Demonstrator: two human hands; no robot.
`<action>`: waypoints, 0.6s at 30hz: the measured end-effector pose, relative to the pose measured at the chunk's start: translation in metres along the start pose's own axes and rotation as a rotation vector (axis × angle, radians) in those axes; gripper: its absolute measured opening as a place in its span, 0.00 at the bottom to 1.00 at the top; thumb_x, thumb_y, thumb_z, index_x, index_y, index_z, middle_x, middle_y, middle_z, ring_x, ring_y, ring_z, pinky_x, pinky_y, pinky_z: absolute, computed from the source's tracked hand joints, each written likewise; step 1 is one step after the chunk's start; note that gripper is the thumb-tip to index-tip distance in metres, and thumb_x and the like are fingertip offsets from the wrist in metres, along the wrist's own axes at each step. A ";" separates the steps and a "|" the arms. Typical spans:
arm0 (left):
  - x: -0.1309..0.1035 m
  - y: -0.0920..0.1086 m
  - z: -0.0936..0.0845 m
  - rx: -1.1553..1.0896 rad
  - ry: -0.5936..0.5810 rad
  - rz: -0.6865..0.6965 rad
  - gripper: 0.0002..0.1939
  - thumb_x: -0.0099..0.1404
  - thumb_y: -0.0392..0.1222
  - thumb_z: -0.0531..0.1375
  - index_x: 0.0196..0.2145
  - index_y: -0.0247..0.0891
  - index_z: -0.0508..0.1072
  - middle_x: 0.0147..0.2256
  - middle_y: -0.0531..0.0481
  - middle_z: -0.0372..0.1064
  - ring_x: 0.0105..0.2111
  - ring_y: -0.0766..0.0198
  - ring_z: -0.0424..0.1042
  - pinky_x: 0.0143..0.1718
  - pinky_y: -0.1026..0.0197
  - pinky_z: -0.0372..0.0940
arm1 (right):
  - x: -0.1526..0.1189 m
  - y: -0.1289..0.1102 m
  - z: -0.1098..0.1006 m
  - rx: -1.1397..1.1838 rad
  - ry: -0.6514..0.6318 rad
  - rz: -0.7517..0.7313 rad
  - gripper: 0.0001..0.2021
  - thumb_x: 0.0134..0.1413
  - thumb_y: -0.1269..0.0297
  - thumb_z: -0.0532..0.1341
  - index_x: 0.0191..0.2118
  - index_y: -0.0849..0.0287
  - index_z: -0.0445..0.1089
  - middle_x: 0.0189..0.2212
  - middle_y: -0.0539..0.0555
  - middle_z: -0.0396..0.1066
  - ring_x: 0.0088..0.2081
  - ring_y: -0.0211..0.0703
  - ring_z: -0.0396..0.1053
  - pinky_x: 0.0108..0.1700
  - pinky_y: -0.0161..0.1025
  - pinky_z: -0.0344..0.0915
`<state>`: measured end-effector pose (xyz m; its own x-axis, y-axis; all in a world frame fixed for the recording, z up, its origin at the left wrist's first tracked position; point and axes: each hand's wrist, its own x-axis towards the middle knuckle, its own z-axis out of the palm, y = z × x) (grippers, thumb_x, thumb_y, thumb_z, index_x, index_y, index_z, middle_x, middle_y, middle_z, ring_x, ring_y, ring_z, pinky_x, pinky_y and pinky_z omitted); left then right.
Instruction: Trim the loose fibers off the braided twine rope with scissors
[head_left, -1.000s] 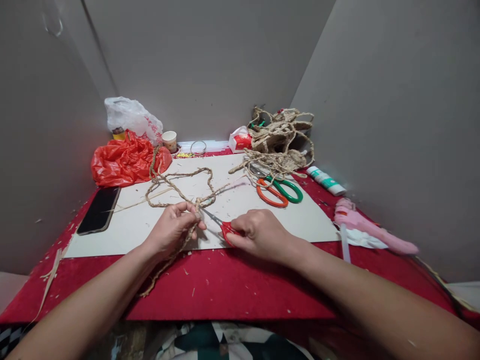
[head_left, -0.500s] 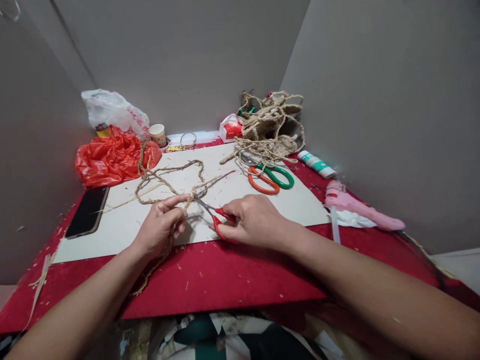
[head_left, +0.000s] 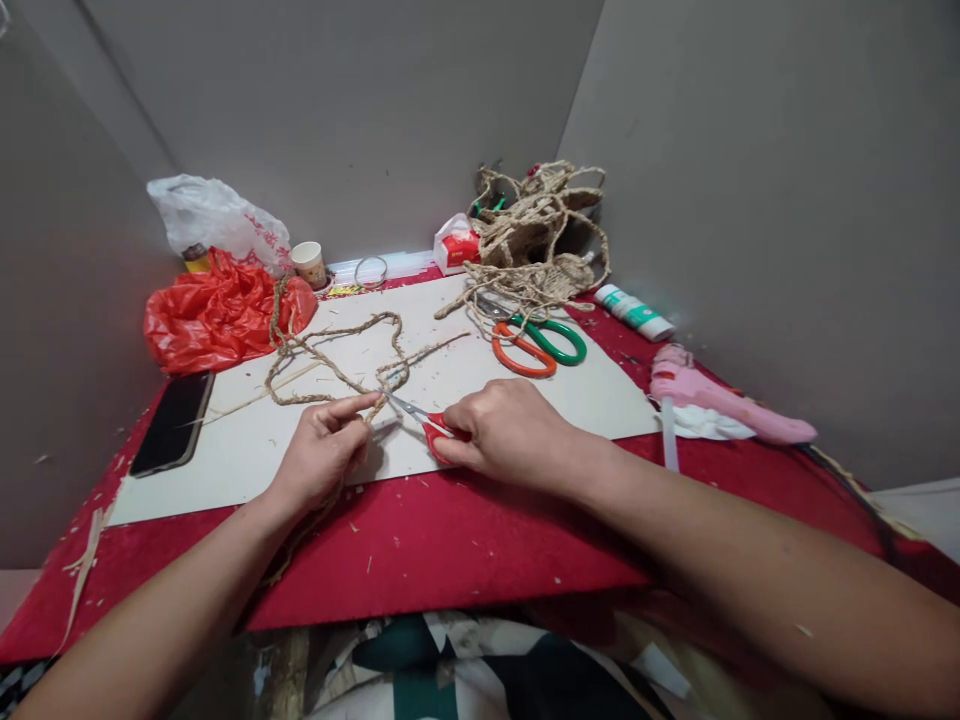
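The red-handled scissors have closed further since the earlier frame. In the head view, the right hand wraps their handles; the left hand, forefinger outstretched, pinches the braided rope, which loops at its twelve o'clock on the white board. Trimming seems underway; another snip calls for keeping that fingertip clear of the blades.

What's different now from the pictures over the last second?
The left hand's index finger has stretched forward toward the blade tips; it was curled. The right hand grips the red-handled scissors throughout, blades at the braided cord. Nothing was let go. The camera view has swung, but the phone and orange-and-green scissors lie where they were.
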<state>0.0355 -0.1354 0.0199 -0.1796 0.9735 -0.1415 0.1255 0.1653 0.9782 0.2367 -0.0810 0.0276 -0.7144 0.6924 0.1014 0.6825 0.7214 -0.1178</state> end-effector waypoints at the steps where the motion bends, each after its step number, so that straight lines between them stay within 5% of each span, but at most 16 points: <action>1: 0.000 0.000 0.000 0.008 0.004 0.004 0.26 0.48 0.36 0.58 0.47 0.27 0.75 0.11 0.61 0.57 0.12 0.74 0.49 0.15 0.69 0.44 | 0.000 0.002 0.001 0.055 0.004 -0.008 0.17 0.56 0.59 0.56 0.22 0.61 0.73 0.20 0.54 0.72 0.21 0.35 0.58 0.27 0.37 0.41; 7: -0.002 0.001 -0.001 -0.031 -0.028 0.030 0.27 0.52 0.37 0.60 0.51 0.30 0.72 0.13 0.61 0.59 0.13 0.75 0.52 0.16 0.69 0.47 | 0.009 0.008 0.007 0.811 0.199 0.111 0.20 0.54 0.54 0.59 0.17 0.61 0.63 0.14 0.46 0.58 0.19 0.31 0.52 0.25 0.33 0.47; 12: -0.011 0.003 -0.002 -0.017 -0.268 0.065 0.23 0.58 0.41 0.60 0.51 0.30 0.69 0.16 0.59 0.62 0.16 0.73 0.56 0.19 0.69 0.52 | 0.019 0.001 0.012 1.682 -0.009 0.349 0.20 0.45 0.46 0.66 0.27 0.62 0.70 0.24 0.52 0.71 0.27 0.38 0.69 0.30 0.33 0.63; 18: -0.016 0.002 0.001 0.060 -0.369 0.161 0.13 0.62 0.42 0.60 0.43 0.35 0.67 0.21 0.56 0.67 0.20 0.72 0.62 0.25 0.69 0.57 | 0.025 -0.012 0.012 2.136 0.007 0.530 0.13 0.61 0.55 0.56 0.36 0.60 0.70 0.31 0.56 0.75 0.33 0.41 0.74 0.39 0.40 0.70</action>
<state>0.0400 -0.1503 0.0236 0.2074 0.9773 -0.0430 0.1819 0.0047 0.9833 0.2092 -0.0725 0.0191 -0.5694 0.7671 -0.2956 -0.3881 -0.5678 -0.7259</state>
